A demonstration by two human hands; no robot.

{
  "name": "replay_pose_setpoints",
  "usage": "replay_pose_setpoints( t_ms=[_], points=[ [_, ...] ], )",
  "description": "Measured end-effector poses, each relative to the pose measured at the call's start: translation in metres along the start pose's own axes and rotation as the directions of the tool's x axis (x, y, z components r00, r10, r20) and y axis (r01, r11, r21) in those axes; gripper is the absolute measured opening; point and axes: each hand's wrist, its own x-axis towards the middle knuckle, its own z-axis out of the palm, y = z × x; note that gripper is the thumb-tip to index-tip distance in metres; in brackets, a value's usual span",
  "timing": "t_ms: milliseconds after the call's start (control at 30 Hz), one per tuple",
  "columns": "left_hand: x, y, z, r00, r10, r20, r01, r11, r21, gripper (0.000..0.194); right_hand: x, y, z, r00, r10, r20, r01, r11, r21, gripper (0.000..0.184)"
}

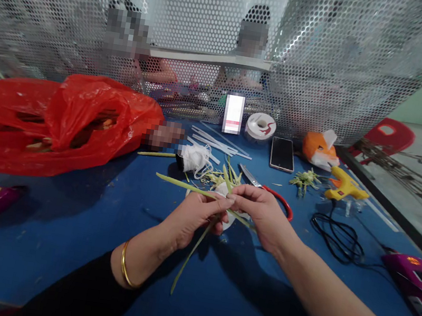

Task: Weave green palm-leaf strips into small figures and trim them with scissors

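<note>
Fingers of the left hand [194, 215] grip thin, pale-green, leaf-like strips [175, 181] crossed above the blue surface [93, 241]; the right hand's [261, 208] fingers pinch them where they cross, near red-handled metal scissors [275, 193].

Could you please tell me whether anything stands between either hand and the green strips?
Nothing visible does: the left hand and right hand both have their fingers directly on the green strips. The scissors lie just beyond the right hand, not between it and the strips.
</note>
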Motion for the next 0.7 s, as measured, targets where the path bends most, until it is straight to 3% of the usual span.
replay_pose_setpoints(
  t_ms=[200,700],
  points=[
    [-0.004,0.001,0.007,1.0,0.005,-0.028,-0.004,0.999,0.042,0.011,-0.004,0.003,0.004,0.999,-0.037,0.011,0.036,0.995,0.095,0.02],
    [-0.005,-0.003,0.005,1.0,-0.007,0.027,0.004,0.995,0.103,0.013,-0.007,0.011,0.012,0.989,-0.116,-0.086,0.122,0.991,0.062,0.022]
  ],
)
